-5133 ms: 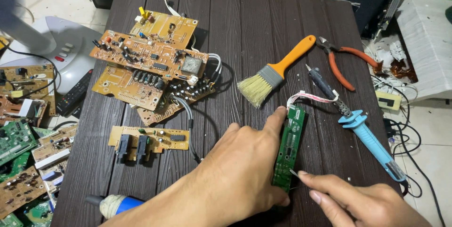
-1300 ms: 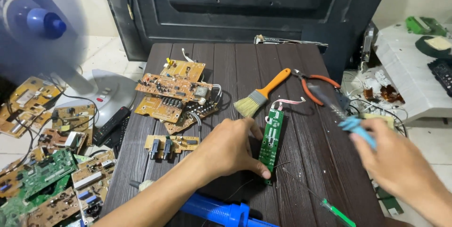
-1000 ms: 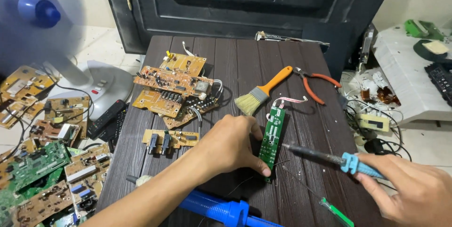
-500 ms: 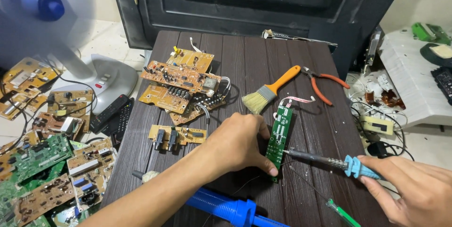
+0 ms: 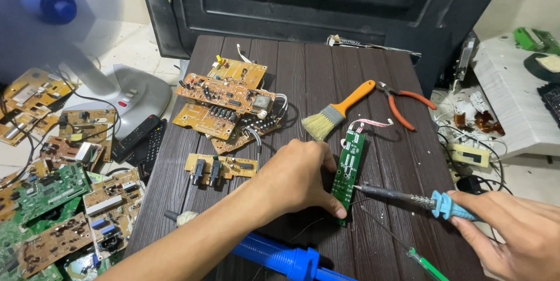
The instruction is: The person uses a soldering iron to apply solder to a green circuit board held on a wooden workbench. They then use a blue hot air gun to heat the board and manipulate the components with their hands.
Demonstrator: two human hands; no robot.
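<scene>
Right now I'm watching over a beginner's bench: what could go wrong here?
The left hand pins the narrow green board, with fingertips close to the soldering iron tip, so a burn seems possible. The right hand grips the iron far back on its handle, so the tip may wander. The board could also slide on the table.

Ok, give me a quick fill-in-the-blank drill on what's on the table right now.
1. The left hand presses down on the narrow ____ circuit board.
2. The right hand holds a soldering iron with a ____ handle.
3. The brush beside the pliers has an ____ handle.
4. The iron's tip points at the board's ____ end.

Missing words: green; blue; orange; near
</scene>
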